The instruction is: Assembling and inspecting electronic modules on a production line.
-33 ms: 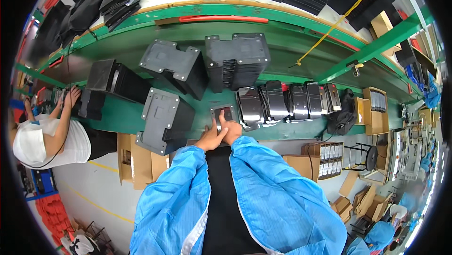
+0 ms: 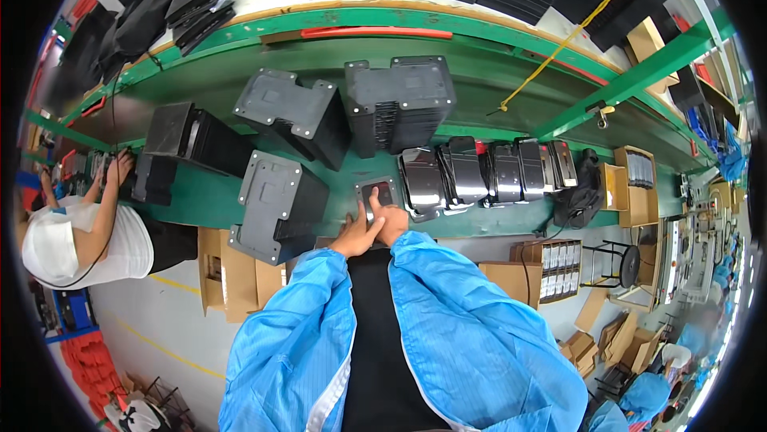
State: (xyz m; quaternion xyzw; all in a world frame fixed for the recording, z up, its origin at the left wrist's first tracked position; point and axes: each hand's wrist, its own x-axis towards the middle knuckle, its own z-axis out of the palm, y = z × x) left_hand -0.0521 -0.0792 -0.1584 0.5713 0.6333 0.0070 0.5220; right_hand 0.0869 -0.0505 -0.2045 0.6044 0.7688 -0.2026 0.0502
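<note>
A small dark, glossy panel (image 2: pixel 375 191) sits in a light grey frame (image 2: pixel 391 202) on the green bench, straight in front of me. My right hand (image 2: pixel 391 224) is over its near end, with one finger stretched onto the dark surface and the others partly bent. Close against it, my left hand (image 2: pixel 355 235) is beside the frame's near left corner, thumb pointing up and fingers reaching toward the right hand. I see nothing gripped in either hand. The hands cover the near part of the frame.
Tall stacks of grey-black trays (image 2: pixel 266 207) stand left and behind. Glossy black covers (image 2: pixel 421 183) line up to the right, beyond them a black bag (image 2: pixel 579 198) and a cardboard box (image 2: pixel 637 196). A yellow cord (image 2: pixel 551 55) hangs above. A co-worker (image 2: pixel 88 232) works far left.
</note>
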